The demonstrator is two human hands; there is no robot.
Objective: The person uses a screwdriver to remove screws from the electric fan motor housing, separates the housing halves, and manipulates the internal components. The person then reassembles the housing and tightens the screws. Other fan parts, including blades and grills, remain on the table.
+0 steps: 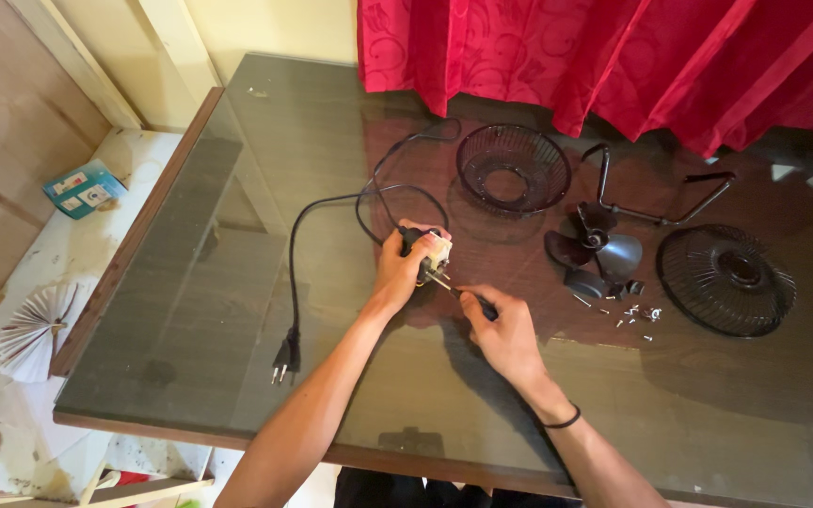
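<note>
Glass top: dark glass-covered table (237, 282) with a wooden edge, reflecting the room; all work items lie on it
Left hand: left hand (399, 273) closed around a small fan motor (433, 252), fingers wrapped over its top, holding it just above the glass near the table's middle
Fan motor: pale body with a dark casing, mostly hidden by the fingers; a black power cord (331, 202) runs from it, loops behind it and ends in a plug (283, 358) lying near the front left edge
Right hand: right hand (503, 331) gripping a screwdriver (454, 290), fingers narrow around the dark handle; a black band sits on that wrist
Screwdriver: shaft angled up and left, tip at the motor's lower side; exact contact point cannot be told
Rear guard: round black wire grille (512, 167), dished, resting behind the hands near the curtain
Front guard: second black wire grille (726, 278) lying flat, well apart to the right
Blade: dark fan blade (595, 246) between the two grilles, right of the motor
Stand: bent black metal frame (661, 202) behind the blade
Fasteners: small loose screws (634, 315) scattered just in front of the blade
Backdrop: red curtain (613, 56) hanging along the far edge
Left shelf: pale lower surface holding a folded paper fan (35, 329) and a small blue box (85, 188)
</note>
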